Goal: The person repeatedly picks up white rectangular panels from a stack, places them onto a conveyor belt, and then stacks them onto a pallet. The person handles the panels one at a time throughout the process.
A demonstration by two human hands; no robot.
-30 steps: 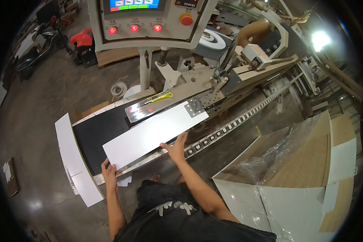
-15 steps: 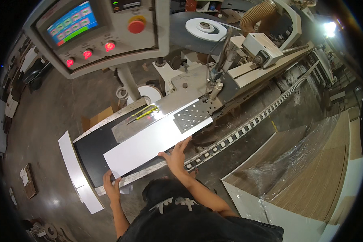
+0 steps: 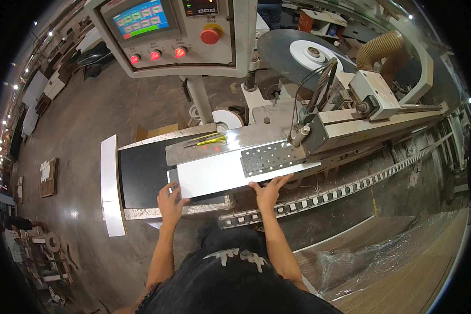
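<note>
My left hand [image 3: 171,203], fingers parted, brackets one corner of the smooth, rectangular white panel [image 3: 209,175]; my right hand [image 3: 268,194], splayed, contacts its long edge near the perforated plate [image 3: 269,159].

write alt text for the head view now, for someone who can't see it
A person's left hand at the near left corner and right hand along the near edge touch a white panel lying partly under a perforated metal plate on a machine; a control panel stands beyond.

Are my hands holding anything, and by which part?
The white board: left hand at its near left corner, right hand spread along its near long edge. Whether the left grips it is unclear.
</note>
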